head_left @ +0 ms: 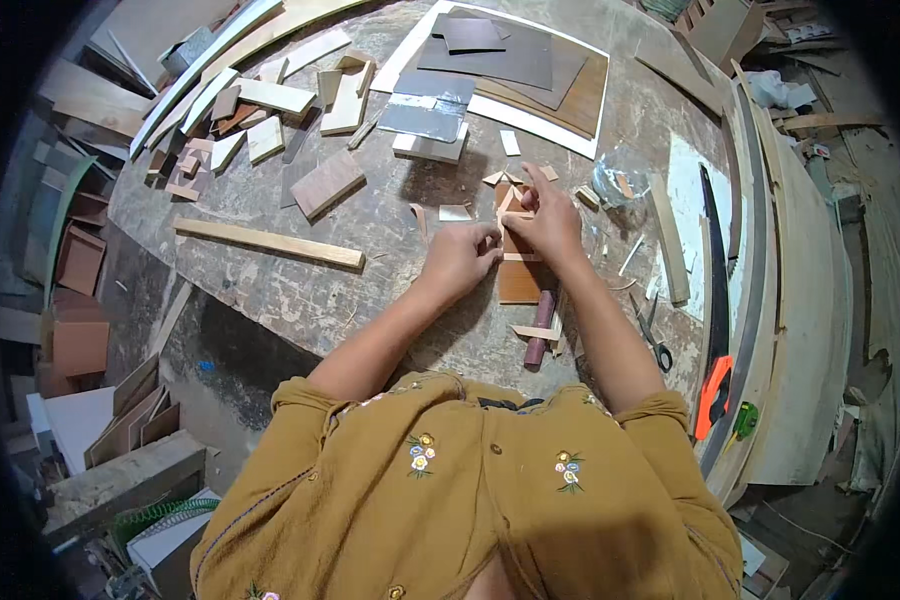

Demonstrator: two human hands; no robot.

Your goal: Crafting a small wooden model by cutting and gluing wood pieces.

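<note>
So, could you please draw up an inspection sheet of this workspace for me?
Surface: worn grey-brown tabletop, scuffed with pale marks.
Job's things: flat brown wood-grain board bearing thin pale wooden strips; maroon cylinder at its near end.
Clutter: pale wooden offcuts at upper left; dark-handled metal scissors and black-bladed, orange-handled saw to the right.
Hands: left hand has fingertips at the board's left edge; right hand is over the board, grip unclear.
Cables: green coil at lower left; cable or hose, cannot tell.
Surroundings: orange-brown boxlike pieces at left; long pale panels at right.
</note>
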